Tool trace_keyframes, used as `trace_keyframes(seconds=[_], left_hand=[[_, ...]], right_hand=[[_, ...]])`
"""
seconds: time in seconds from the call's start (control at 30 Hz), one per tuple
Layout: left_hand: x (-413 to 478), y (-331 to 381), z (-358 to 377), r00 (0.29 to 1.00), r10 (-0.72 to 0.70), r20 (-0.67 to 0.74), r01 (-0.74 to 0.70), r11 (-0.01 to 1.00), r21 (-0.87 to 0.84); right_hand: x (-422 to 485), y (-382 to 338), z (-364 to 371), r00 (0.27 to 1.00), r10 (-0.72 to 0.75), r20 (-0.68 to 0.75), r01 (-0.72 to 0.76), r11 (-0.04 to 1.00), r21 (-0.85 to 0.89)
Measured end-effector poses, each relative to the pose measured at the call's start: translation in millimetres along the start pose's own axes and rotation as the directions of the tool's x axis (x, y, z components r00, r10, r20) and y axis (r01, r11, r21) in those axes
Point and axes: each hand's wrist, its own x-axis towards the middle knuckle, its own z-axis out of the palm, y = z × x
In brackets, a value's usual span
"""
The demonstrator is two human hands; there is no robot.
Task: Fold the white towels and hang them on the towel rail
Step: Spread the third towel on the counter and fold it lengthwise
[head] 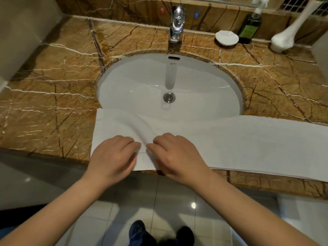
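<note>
A brown marble vanity counter (53, 103) with white veins fills the view, with a matching marble upstand at its back carrying 1 red dot (162, 10) and 1 blue dot (196, 14). A white oval ceramic basin (142, 82) is sunk into the counter, a round metal drain (169, 97) at its bottom and a chrome tap (177, 23) behind it. Along the back right stand a white shell-shaped dish (226, 38), a dark green pump bottle (249, 29) and a tall white narrow-necked vase (287, 38). A plain pale wall panel (21, 32) closes the left side. Below lie glossy pale floor tiles (177, 192) and 2 dark blue shoes (138, 231).

The long white towel (248, 148), folded into a strip, lies flat along the front of the counter. Its left short edge ends on marble just left of the basin, its far edge covers the basin's near rim, and its right end runs out of view. Under the hands its near edge reaches the counter's front edge; further right a band of marble shows in front of it.

The left hand (113, 157) and right hand (179, 157) sit close together on the towel's left part, fingers curled down, pinching a raised crease of cloth between them. Bare marble lies open to the left of the towel and to the right of the basin.
</note>
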Motion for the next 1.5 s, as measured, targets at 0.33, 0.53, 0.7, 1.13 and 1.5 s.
trace_keyframes(seconds=[0.33, 0.53, 0.7, 1.13, 1.5], left_hand=[[-24.1, -26.2, -6.5, 0.99, -0.07, -0.122, 0.074, 0.997, 0.029], [-38.3, -38.7, -4.8, 0.964, 0.105, -0.243, -0.086, 0.992, 0.087], [-52.8, -49.0, -5.8, 0.982, 0.026, -0.189, -0.023, 1.0, 0.015], [-49.8, -47.9, 0.8, 0.959, 0.223, -0.177, -0.226, 0.974, 0.006], [-46.0, -88.6, -3.2, 0.988, 0.08, -0.131, -0.085, 0.996, -0.034]], right_hand=[[6.8, -6.3, 8.3, 0.982, 0.113, -0.149, -0.107, 0.993, 0.05], [-15.2, -12.2, 18.9, 0.997, -0.016, -0.074, 0.02, 0.998, 0.059], [-23.8, -10.7, 25.0, 0.997, 0.066, -0.051, -0.06, 0.993, 0.101], [-27.9, 5.2, 12.7, 0.999, -0.02, 0.034, 0.017, 0.997, 0.079], [-15.2, -5.4, 29.2, 0.973, 0.208, -0.102, -0.175, 0.949, 0.263]])
